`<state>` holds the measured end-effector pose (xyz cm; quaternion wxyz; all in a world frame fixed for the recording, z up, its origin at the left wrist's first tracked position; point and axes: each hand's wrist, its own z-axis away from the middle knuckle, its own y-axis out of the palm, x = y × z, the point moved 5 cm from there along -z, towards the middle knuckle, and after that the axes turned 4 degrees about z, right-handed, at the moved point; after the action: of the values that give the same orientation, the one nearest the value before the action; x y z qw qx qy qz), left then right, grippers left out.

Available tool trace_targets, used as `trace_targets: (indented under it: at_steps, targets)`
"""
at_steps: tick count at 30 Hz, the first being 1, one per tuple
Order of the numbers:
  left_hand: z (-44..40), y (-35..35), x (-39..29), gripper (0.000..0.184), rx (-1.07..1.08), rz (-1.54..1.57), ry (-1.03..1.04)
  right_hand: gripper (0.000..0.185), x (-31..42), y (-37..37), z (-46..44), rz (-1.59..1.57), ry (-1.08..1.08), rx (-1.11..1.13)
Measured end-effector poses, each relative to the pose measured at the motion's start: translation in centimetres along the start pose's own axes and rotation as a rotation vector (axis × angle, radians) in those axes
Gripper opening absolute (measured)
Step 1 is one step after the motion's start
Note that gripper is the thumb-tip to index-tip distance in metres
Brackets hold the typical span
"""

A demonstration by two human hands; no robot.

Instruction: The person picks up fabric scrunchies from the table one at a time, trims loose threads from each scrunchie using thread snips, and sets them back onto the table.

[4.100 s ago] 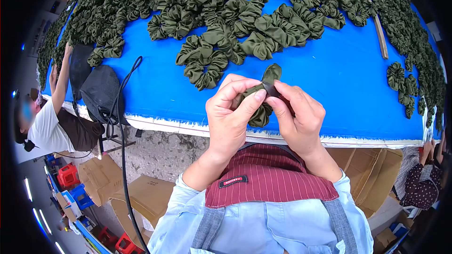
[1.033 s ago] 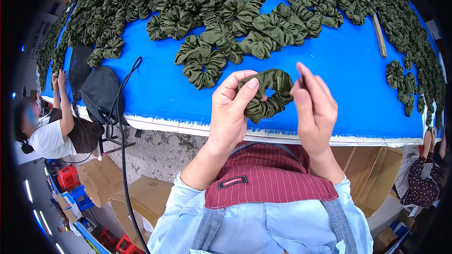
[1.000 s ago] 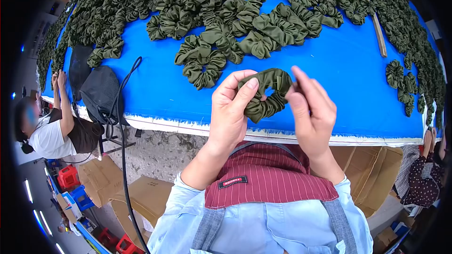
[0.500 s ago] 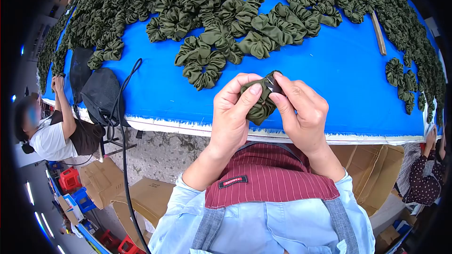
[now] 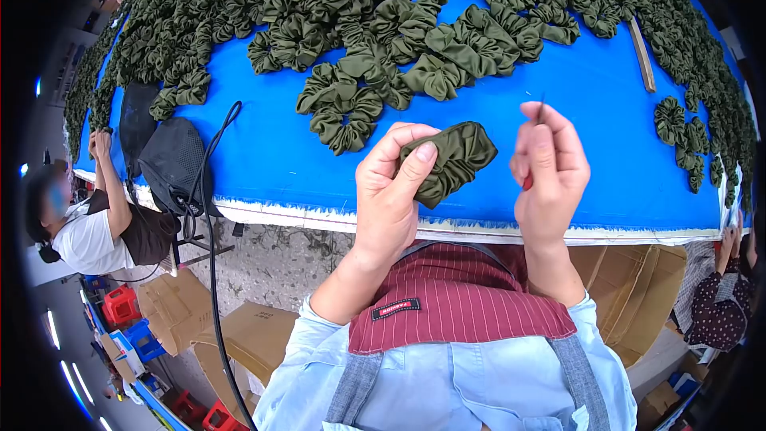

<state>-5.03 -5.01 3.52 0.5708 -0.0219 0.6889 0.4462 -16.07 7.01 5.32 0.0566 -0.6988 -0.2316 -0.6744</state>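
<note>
My left hand (image 5: 388, 179) is closed on a dark green fabric scrunchie (image 5: 455, 161), thumb on top and fingers beneath. The scrunchie is pressed into a gathered, oblong bundle above the table's near edge. To its right, apart from it, my right hand (image 5: 550, 164) is raised and closed around small thread snips (image 5: 542, 109). A thin dark pointed tip shows above the fingers and a bit of red shows at the palm. The rest of the snips is hidden in the hand.
Many green scrunchies (image 5: 343, 0) lie heaped across the blue-covered table (image 5: 263, 144). A wooden strip (image 5: 638, 56) separates the right-hand pile. A black mesh bag (image 5: 171, 156) and black cable (image 5: 209, 231) lie left. Cardboard boxes (image 5: 247, 335) stand below. People work at both sides.
My right hand has moved right and away from the scrunchie, taking the snips with it. The scrunchie, still in my left hand, now shows its gathered side more fully.
</note>
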Motion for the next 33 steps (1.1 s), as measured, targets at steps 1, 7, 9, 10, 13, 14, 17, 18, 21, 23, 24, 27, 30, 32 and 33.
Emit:
trace_targets:
  at_steps: [1, 7, 9, 10, 13, 14, 17, 18, 21, 23, 24, 27, 30, 32, 33]
  targets:
    - [0.0, 0.0, 0.0, 0.014, 0.002, 0.0, 0.0, 0.02, 0.0, 0.0, 0.0, -0.001, -0.001, -0.001]
    - [0.0, 0.1, 0.0, 0.014, 0.011, 0.082, 0.007, 0.02, 0.1, 0.5, 0.4, 0.035, 0.004, 0.13]
    - [0.0, 0.1, -0.2, 0.015, 0.018, 0.101, 0.031, 0.019, 0.3, 1.0, 0.2, 0.181, -0.02, 0.179]
    - [0.0, 0.1, -0.2, 0.015, 0.021, 0.11, 0.043, 0.018, 0.4, 1.2, 0.2, 0.255, -0.031, 0.203]
    - [0.0, -0.1, -0.1, 0.015, 0.023, 0.157, 0.02, 0.015, -0.4, 1.3, 0.3, 0.283, -0.024, 0.271]
    - [0.0, -0.1, 0.0, 0.016, 0.025, 0.181, 0.009, 0.013, -0.7, 1.3, 0.4, 0.297, -0.021, 0.303]
    - [0.1, 0.1, -0.3, 0.017, 0.016, 0.105, -0.012, 0.011, -0.5, 1.4, 0.6, 0.328, -0.024, 0.353]
    - [0.2, 0.4, -0.6, 0.017, 0.008, 0.005, -0.02, 0.011, -0.2, 1.5, 0.7, 0.344, -0.031, 0.369]
    - [0.2, 0.4, -0.8, 0.017, -0.014, -0.194, -0.036, 0.011, 0.1, 1.7, 0.8, 0.377, -0.045, 0.405]
    - [-0.2, 0.0, -1.2, 0.017, 0.011, -0.378, 0.182, 0.012, -0.1, 1.8, 0.7, 0.394, -0.085, 0.375]
    - [-0.4, -0.1, -1.4, 0.017, 0.025, -0.469, 0.292, 0.012, -0.2, 1.8, 0.6, 0.403, -0.106, 0.359]
    - [-0.2, 0.2, -2.0, 0.017, 0.011, -0.604, 0.441, 0.013, 0.0, 1.8, 0.7, 0.394, -0.167, 0.308]
    - [0.3, 0.4, -2.9, 0.018, -0.081, -0.739, 0.56, 0.015, 0.8, 1.7, 1.1, 0.34, -0.29, 0.209]
    - [0.4, 0.5, -3.0, 0.02, -0.087, -0.782, 0.604, 0.017, 0.9, 2.0, 1.6, 0.38, -0.28, 0.245]
    - [0.6, 0.6, -3.2, 0.021, -0.093, -0.825, 0.65, 0.018, 0.9, 2.2, 1.9, 0.419, -0.27, 0.28]
